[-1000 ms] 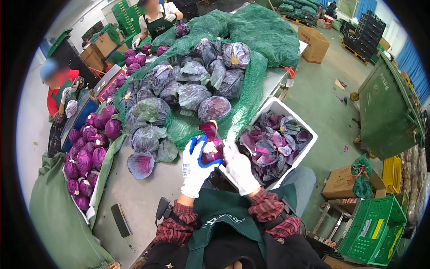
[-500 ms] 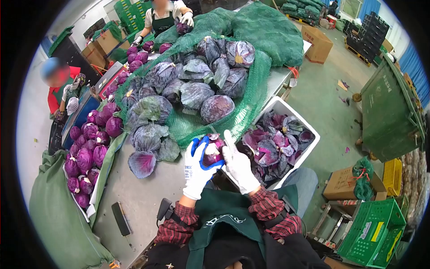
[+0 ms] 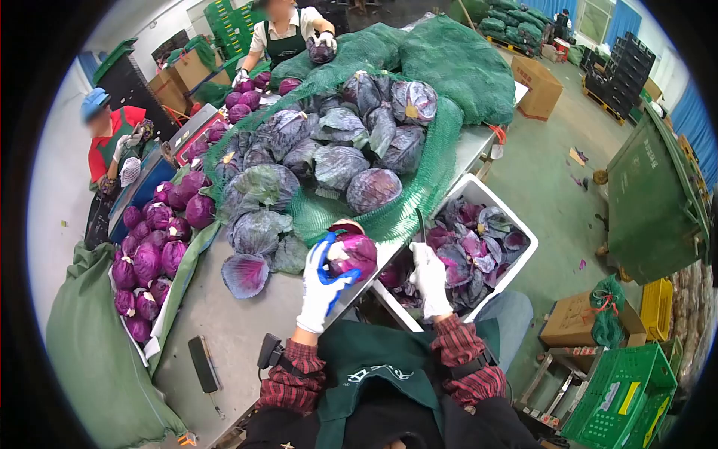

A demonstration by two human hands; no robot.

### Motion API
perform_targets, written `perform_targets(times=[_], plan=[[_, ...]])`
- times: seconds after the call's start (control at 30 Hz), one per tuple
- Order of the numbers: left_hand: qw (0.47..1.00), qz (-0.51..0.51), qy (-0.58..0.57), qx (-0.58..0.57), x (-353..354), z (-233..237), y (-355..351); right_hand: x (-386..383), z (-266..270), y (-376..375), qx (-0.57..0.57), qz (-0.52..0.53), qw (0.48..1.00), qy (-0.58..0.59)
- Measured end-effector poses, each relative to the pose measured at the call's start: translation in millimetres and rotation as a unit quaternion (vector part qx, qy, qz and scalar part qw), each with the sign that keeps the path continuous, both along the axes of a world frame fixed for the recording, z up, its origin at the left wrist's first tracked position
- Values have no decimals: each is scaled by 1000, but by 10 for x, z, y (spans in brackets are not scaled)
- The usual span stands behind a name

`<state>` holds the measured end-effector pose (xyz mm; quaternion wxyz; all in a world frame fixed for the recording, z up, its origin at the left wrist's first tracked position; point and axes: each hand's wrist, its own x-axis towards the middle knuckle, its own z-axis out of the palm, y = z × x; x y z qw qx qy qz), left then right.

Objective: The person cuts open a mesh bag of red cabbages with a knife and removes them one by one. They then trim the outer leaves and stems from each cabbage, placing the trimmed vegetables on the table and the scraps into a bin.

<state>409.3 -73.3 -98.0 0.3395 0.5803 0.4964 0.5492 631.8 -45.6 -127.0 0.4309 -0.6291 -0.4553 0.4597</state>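
A peeled, glossy red cabbage point(image 3: 359, 257) rests in my left hand point(image 3: 320, 290), which wears a white glove with blue-coated fingers wrapped round its left side. A partly lifted pale leaf edge point(image 3: 345, 227) shows at its far side. My right hand point(image 3: 430, 283), in a white glove, is closed round the handle of a knife point(image 3: 421, 223), blade pointing away from me. That hand is apart from the cabbage, over the near-left side of a white bin point(image 3: 523, 258) holding purple trimmed leaves point(image 3: 471, 251). Beyond my hands, unpeeled red cabbages point(image 3: 374, 190) lie in an open green net sack point(image 3: 441, 165).
Peeled cabbages point(image 3: 148, 262) fill a cloth-lined container at left. A black phone-like object point(image 3: 203, 364) lies on the metal table point(image 3: 247, 329). Two co-workers handle cabbages across the table. A green wheeled bin point(image 3: 658, 187) and green crate point(image 3: 624, 393) stand at right.
My right hand has drawn away from the cabbage to the right with the knife. The cabbage has turned in my left hand, showing more smooth purple surface. The view has shifted slightly.
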Motion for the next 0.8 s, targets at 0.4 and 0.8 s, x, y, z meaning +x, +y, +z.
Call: perform_targets(times=[0.4,0.8], plan=[[979,-51,198,6,-128,177,159,-216,-10,87,95,-28,995,-19],[958,-233,-60,-153,-447,404,239,-142,310,197,153,100,976,-122]])
